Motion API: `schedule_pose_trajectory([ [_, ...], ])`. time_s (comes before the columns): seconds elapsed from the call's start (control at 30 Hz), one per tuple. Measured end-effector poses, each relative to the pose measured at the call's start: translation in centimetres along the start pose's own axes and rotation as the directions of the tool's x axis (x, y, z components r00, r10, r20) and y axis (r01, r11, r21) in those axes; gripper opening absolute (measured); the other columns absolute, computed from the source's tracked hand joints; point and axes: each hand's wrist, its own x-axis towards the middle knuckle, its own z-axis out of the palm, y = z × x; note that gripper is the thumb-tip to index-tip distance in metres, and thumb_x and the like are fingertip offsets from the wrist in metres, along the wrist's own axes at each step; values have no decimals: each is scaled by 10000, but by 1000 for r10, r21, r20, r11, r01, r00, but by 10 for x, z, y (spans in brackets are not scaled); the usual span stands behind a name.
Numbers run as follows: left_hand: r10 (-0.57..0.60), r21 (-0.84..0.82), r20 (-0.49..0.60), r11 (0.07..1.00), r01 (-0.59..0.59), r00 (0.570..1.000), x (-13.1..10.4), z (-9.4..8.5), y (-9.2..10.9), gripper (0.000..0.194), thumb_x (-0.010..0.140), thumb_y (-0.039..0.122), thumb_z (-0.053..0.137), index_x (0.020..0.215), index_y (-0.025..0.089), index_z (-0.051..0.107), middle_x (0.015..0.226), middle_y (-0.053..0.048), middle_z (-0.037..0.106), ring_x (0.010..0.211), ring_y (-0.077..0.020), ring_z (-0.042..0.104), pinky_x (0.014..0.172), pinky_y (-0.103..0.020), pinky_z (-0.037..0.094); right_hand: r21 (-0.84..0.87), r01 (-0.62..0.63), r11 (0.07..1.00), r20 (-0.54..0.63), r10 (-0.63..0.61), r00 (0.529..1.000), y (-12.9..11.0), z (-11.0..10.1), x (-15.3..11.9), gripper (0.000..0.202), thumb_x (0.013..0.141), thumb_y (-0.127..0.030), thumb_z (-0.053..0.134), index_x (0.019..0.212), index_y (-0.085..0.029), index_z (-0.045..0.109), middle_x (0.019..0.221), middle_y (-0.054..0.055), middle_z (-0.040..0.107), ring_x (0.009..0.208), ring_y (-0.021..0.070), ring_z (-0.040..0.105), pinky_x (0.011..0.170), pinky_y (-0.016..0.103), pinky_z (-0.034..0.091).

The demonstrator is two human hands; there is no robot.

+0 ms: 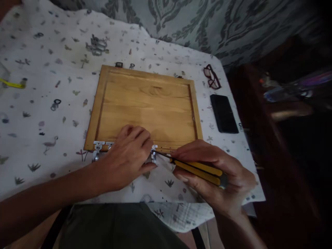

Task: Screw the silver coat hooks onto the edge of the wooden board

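A wooden panel (147, 107) with a raised frame lies flat on the patterned cloth. Metal hinges (98, 148) sit along its near edge, partly covered by my left hand (132, 152). That hand is closed, its fingers curled over the edge and its thumb beside the rightmost hinge (153, 154). In my right hand (215, 173) is a screwdriver (198, 169) with a yellow and black handle, held at a low slant. Its thin shaft points left, and the tip meets the rightmost hinge. Exact contact with a screw is too small to make out.
Beyond the panel's far left lies a small pile of metal hinges (97, 45). Eyeglasses (212, 76) and a black phone (224, 113) lie to the right. A yellow-handled item (12, 83) is at the left edge. Patterned fabric (181, 20) rises behind the table.
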Motion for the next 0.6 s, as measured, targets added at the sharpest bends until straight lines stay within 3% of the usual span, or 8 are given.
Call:
schedule_pose_trajectory([
  [0.2,23,11,-24,1000,-22,999,-1,2,0,353,852,415,761,975,98,667,1017,-106,649,1026,-285,566,893,-447,424,121,-39,992,87,28,996,2,-7,-5,420,875,-181,694,1287,-246,647,1127,60,694,841,162,697,637,319,606],
  [0.37,18,-9,-3,1000,-18,1000,-2,2,-1,338,857,408,761,974,110,650,1021,-97,642,1031,-275,554,923,-445,403,40,-37,998,64,35,997,1,-11,-6,339,900,-235,681,1237,-271,695,1134,31,698,909,147,686,656,294,607],
  [0.47,26,-11,4,1000,-25,1000,-2,1,-1,329,865,412,751,961,117,641,1021,-93,630,1029,-277,544,913,-445,398,23,-65,998,67,64,996,3,-12,-6,381,836,-159,733,1194,-290,720,1181,19,695,937,161,687,663,302,605],
  [0.6,22,1,19,1000,-22,1000,-2,2,-1,347,868,430,744,970,116,637,1027,-90,620,1027,-276,536,909,-446,392,92,-75,993,77,68,995,7,-11,-6,432,794,-132,763,1194,-287,717,1085,29,737,976,200,696,714,337,612],
])
